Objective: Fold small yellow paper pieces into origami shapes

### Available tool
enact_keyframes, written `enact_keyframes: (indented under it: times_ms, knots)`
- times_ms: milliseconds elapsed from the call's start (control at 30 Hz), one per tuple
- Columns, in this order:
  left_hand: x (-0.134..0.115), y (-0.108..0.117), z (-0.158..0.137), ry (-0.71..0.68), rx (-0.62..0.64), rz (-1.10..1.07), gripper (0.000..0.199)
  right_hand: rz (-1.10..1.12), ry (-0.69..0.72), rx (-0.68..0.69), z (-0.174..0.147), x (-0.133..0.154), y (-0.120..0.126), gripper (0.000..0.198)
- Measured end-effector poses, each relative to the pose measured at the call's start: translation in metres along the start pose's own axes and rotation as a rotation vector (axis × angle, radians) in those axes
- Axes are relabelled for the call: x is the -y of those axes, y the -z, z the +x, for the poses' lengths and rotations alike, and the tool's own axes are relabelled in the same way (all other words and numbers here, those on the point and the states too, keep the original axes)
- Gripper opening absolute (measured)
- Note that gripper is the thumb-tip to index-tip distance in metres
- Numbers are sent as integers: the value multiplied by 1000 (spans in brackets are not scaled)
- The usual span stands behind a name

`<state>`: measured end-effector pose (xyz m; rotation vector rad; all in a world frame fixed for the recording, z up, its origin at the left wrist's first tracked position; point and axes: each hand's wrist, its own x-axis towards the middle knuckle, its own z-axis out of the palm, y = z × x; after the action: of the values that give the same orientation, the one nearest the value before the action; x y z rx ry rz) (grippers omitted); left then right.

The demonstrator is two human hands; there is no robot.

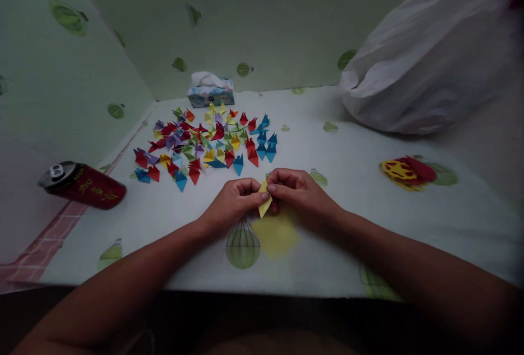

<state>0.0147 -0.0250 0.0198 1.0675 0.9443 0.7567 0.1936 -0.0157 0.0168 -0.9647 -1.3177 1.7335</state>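
Between my two hands is a small folded piece of yellow paper, narrow and pointed at its lower end. My left hand pinches it from the left, with the thumb lying across its front. From the right, my right hand grips its upper edge between thumb and fingers. Below the hands a flat yellow paper sheet lies on the table, partly under my right hand. Just beyond the hands spreads a crowd of small folded paper cranes in red, blue, yellow, green, purple and orange.
A red drink can stands at the left, appearing tilted. Behind the cranes sits a tissue box against the wall. A large white plastic bag fills the back right. Red and yellow cut-out pieces lie on the white tablecloth at right.
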Motion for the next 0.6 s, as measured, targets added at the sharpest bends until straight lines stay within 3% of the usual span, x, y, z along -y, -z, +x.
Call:
enact_keyframes:
  times_ms: [333,600]
  knots:
    - [1,3,2,14,35,44,31,-84,-6,-89,-2,-2,-6,19]
    - [2,4,2,37,63,62,26,-97,16,6,0,-3,0,29]
